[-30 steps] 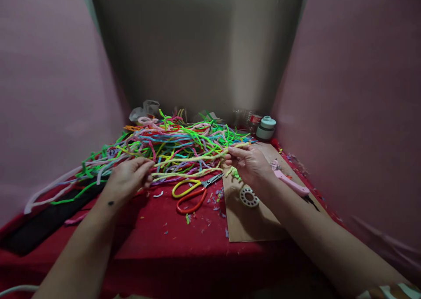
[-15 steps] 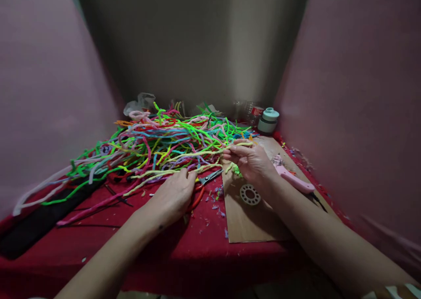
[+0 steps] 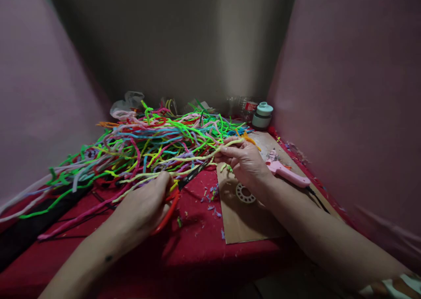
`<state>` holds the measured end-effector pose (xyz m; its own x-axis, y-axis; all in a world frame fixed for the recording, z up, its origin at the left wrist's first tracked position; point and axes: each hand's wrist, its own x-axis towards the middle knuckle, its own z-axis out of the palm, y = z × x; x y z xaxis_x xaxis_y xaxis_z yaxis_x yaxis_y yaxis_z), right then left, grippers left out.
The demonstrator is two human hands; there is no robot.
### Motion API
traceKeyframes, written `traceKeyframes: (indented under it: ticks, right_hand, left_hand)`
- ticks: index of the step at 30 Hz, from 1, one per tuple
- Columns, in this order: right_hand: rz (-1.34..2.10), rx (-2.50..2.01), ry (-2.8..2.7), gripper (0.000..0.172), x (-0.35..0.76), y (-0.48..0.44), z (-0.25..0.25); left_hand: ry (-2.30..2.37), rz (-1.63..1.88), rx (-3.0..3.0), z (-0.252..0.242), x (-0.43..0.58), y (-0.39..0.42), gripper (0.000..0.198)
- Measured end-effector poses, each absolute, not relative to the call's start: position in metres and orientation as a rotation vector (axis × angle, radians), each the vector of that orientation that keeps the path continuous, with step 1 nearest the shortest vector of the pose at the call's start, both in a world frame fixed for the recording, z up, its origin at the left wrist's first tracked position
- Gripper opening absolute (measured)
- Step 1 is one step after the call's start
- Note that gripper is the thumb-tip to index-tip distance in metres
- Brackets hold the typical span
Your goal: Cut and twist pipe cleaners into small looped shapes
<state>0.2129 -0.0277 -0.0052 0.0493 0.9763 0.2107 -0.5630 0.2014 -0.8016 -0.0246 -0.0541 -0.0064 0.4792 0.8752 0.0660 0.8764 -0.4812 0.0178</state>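
Desk (image 3: pixel 197 250) under a red cloth, walled in on three sides. A heap of coloured pipe cleaners (image 3: pixel 154 137) fills its far left half, with strands trailing to the left edge. A brown cardboard sheet (image 3: pixel 246 224) lies toward the near right edge; a black strip (image 3: pixel 23 240) lies along the near left. A pink glue gun (image 3: pixel 287 175) rests at the right edge, a lidded jar (image 3: pixel 262 116) stands in the far right corner, and a small perforated disc (image 3: pixel 245 193) sits on the cardboard. The right hand (image 3: pixel 245 161), above the cardboard's far end, pinches one end of a pale yellow stem (image 3: pixel 194 158) that runs left across the heap's near margin. The left hand (image 3: pixel 144 207), near the middle of the desk, is closed on the scissors (image 3: pixel 173 200); its fingers cover most of the handles, and the blades point at the stem. Items behind the heap are too dim to identify. One second earlier the scissors lay untouched on the cloth and the left hand held the stem's other end.
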Motion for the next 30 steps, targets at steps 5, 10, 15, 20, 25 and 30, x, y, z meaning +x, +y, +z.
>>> traceKeyframes:
  ticks: [5, 10, 15, 20, 25, 30]
  right_hand:
    - [1.298, -0.601, -0.874, 0.020, 0.209, -0.033, -0.004]
    - [1.278, -0.644, -0.898, 0.018, 0.207, -0.037, 0.001]
    - [1.284, -0.642, -0.902, 0.017, 0.208, -0.035, -0.002]
    - [1.316, -0.655, -0.900, 0.016, 0.207, -0.035, -0.003]
    - [1.350, -0.634, -0.909, 0.015, 0.207, -0.036, -0.003]
    - [1.359, -0.620, -0.912, 0.017, 0.208, -0.035, -0.005]
  left_hand:
    - [-1.684, -0.019, -2.498, 0.002, 0.002, -0.063, 0.010]
    - [-1.698, 0.131, -2.441, 0.008, 0.012, -0.062, 0.013]
    - [-1.679, 0.198, -2.413, 0.008, 0.011, -0.064, 0.013]
    - [-1.624, 0.155, -2.402, 0.004, 0.012, -0.063, 0.013]
    - [-1.570, 0.105, -2.398, -0.002, 0.009, -0.061, 0.014]
    - [-1.529, 0.084, -2.360, -0.002, 0.008, -0.062, 0.016]
